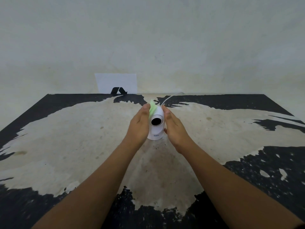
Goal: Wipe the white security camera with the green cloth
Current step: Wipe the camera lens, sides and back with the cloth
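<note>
on the worn table (66, 138), left hand (140, 123) presses soft green cloth (152, 108) against smooth domed camera (156, 124).

A bare, makeshift work spot rather than any furnished room: a worn tabletop (82, 146) with black coating flaked away to pale patches stands against a plain, stained off-white plaster wall (148, 38). A white paper sheet bearing a black angular logo (116, 84) leans at the wall's foot.
</note>
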Motion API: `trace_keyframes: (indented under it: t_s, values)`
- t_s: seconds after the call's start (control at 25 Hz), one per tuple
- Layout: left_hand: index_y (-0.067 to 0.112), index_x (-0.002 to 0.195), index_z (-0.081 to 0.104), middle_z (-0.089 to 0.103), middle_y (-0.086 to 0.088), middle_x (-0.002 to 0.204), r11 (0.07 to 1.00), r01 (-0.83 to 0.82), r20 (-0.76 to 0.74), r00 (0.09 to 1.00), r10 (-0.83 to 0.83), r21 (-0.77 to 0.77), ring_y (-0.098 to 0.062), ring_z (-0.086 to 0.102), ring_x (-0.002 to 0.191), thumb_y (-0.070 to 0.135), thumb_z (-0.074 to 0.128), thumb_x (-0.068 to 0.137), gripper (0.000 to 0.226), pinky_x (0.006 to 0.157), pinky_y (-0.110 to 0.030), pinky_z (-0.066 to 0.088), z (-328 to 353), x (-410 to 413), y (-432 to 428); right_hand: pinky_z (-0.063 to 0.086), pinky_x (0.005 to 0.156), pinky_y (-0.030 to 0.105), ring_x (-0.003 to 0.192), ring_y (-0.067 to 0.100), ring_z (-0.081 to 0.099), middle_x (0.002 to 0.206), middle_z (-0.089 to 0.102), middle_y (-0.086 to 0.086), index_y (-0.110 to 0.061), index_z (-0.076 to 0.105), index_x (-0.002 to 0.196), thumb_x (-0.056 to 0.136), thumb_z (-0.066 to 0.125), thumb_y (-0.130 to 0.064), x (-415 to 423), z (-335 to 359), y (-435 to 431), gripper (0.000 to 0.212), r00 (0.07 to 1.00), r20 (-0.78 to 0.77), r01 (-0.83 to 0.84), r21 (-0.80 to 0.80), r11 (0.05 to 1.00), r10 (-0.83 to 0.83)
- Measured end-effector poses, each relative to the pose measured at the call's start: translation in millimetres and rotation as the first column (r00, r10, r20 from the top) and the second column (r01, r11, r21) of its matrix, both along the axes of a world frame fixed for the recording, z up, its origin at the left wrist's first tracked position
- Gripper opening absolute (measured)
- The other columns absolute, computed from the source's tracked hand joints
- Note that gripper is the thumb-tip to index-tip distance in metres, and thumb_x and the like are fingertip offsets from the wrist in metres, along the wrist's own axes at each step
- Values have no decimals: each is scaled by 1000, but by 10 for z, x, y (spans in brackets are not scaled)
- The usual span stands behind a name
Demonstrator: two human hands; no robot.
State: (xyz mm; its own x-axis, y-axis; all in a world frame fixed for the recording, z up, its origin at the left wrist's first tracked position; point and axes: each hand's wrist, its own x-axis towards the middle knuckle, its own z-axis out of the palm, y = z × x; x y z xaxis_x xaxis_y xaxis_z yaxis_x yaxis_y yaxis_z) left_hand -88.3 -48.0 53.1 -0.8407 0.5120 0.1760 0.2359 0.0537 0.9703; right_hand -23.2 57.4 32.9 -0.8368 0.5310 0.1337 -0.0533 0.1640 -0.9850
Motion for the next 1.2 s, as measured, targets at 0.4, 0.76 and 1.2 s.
trace_keyframes:
  t_s: [0.4,0.76,1.2]
  values:
    - [16,108,64,66,-6,112,979,105,93,992,-90,-173,-19,60,105,59,19,94,63,89,-32,44,32,-304,120,25,118,39,140,8,29,154,31,-7,-28,30,146,96,28,-51,27,42,-20,55,999,54,-12,81,997,8]
    - [20,138,46,52,-6,139,994,-61,246,966,82,-94,-19,48,126,68,11,87,78,108,-35,35,-439,200,50,28,116,43,140,12,30,155,30,-7,-32,30,145,94,25,-56,-5,0,-24,56,998,64,20,93,995,-26]
    - [11,95,52,59,-6,91,926,-337,112,927,358,-169,-22,55,81,16,61,86,14,60,-28,40,-439,130,40,34,112,47,125,5,38,136,39,-15,-36,42,138,91,22,-62,44,63,10,58,998,60,-2,-87,996,7]
